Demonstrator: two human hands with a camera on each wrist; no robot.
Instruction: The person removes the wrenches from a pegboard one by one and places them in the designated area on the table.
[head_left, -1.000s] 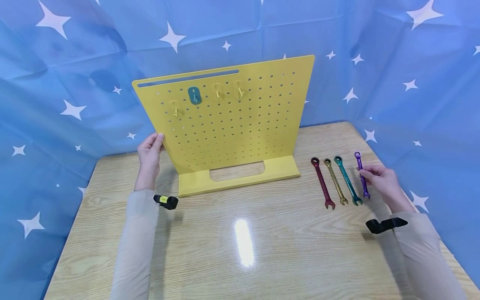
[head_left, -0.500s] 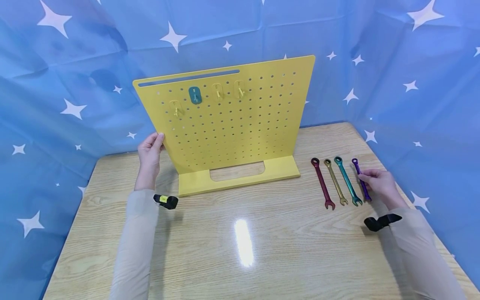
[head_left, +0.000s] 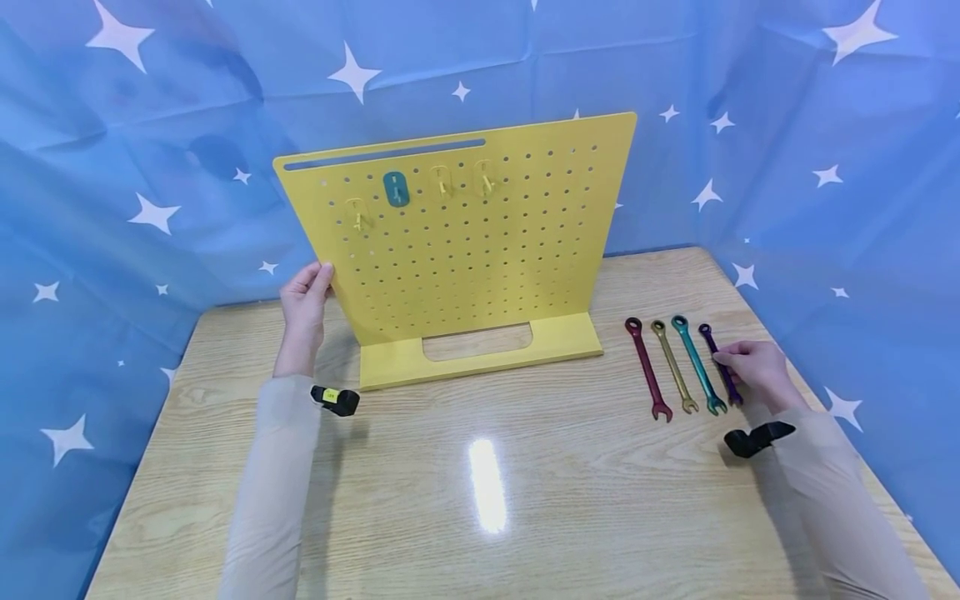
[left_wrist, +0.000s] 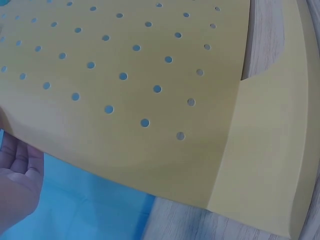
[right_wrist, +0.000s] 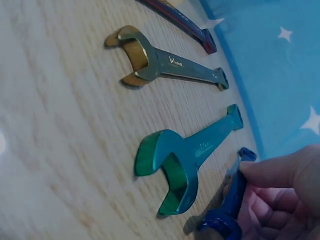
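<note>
My left hand grips the left edge of a yellow pegboard, thumb in front and the other fingers partly hidden behind it. The board stands upright on its flat base. At the right, my right hand pinches a purple combination wrench by its shaft, right beside a teal wrench. In the right wrist view the wrench looks dark blue, thumb on its shaft. Left of the teal one lie a gold wrench and a red wrench, all with open ends toward me.
Near the board's top left sit a teal hook and three yellow hooks, one of them lower. The wooden table runs back to a blue star-patterned curtain behind and at both sides.
The purple wrench and my right hand have come down and slightly left, closer to the teal wrench. My left hand stays on the board's edge. The head view has shifted slightly.
</note>
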